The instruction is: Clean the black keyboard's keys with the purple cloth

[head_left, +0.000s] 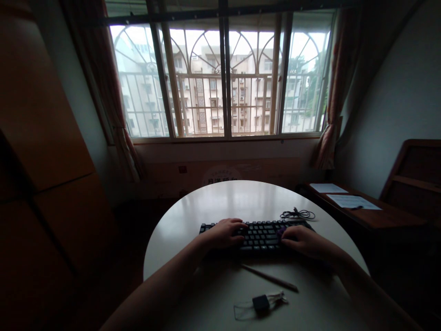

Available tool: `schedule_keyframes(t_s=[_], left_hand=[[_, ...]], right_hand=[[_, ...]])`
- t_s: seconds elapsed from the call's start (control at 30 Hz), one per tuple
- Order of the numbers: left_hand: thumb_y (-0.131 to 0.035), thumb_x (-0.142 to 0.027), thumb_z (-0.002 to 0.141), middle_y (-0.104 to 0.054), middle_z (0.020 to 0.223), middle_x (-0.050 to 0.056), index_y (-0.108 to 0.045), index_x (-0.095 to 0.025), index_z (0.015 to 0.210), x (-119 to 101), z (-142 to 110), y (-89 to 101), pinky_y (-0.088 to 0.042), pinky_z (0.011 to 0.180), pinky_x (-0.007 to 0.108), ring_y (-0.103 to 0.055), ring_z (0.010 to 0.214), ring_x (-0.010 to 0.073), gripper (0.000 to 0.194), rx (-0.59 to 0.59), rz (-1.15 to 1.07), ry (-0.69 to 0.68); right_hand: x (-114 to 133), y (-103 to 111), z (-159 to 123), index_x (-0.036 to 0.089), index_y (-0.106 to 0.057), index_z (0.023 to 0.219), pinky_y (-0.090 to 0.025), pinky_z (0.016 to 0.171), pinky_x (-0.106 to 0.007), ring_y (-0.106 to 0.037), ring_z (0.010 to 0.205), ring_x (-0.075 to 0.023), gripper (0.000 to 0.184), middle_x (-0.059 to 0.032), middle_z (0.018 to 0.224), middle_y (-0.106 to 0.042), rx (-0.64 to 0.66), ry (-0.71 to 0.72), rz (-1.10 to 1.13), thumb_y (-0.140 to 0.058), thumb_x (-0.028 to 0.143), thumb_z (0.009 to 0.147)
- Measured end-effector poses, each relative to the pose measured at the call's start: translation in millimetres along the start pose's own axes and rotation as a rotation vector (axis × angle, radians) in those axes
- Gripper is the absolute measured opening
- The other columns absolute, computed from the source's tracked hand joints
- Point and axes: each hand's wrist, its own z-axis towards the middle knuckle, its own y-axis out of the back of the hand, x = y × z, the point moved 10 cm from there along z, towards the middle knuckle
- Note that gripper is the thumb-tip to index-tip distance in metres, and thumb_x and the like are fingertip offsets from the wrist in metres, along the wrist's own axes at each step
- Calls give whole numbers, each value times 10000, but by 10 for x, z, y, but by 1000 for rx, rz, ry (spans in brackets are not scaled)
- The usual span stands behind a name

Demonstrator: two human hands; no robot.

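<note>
A black keyboard [263, 235] lies across the round white table. On its left part rests my left hand [225, 232], fingers stretched out over the keys, with nothing seen in it. My right hand [301, 239] is at the right part of the keyboard. Its fingers close round a small dark purple lump [281, 232], pressed against the keys; what the lump is made of I cannot make out. Nearer to me lie a thin stick-like tool [270, 277] and a small black block with wire loops [261, 303], which looks like a keycap puller.
Behind the keyboard's right end lies a coiled black cable [298, 214]. The round white table [237, 197] ends in a curved edge. Papers [353, 202] lie on a low wooden surface at the right. A wooden cabinet [44, 115] stands at the left, below a barred window's side.
</note>
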Motion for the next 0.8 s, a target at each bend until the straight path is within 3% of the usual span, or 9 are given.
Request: schedule_keyframes(t_s=[0.8], left_hand=[[-622, -380, 888, -541, 1417, 73, -581, -284, 1345, -5, -7, 3, -408, 1072, 421, -527, 1267, 303, 469, 9, -3, 11]], right_hand=[[19, 15, -8, 177, -745, 934, -497, 776, -299, -668, 858, -228, 280, -69, 928, -743, 6, 10, 4, -547, 371, 889]])
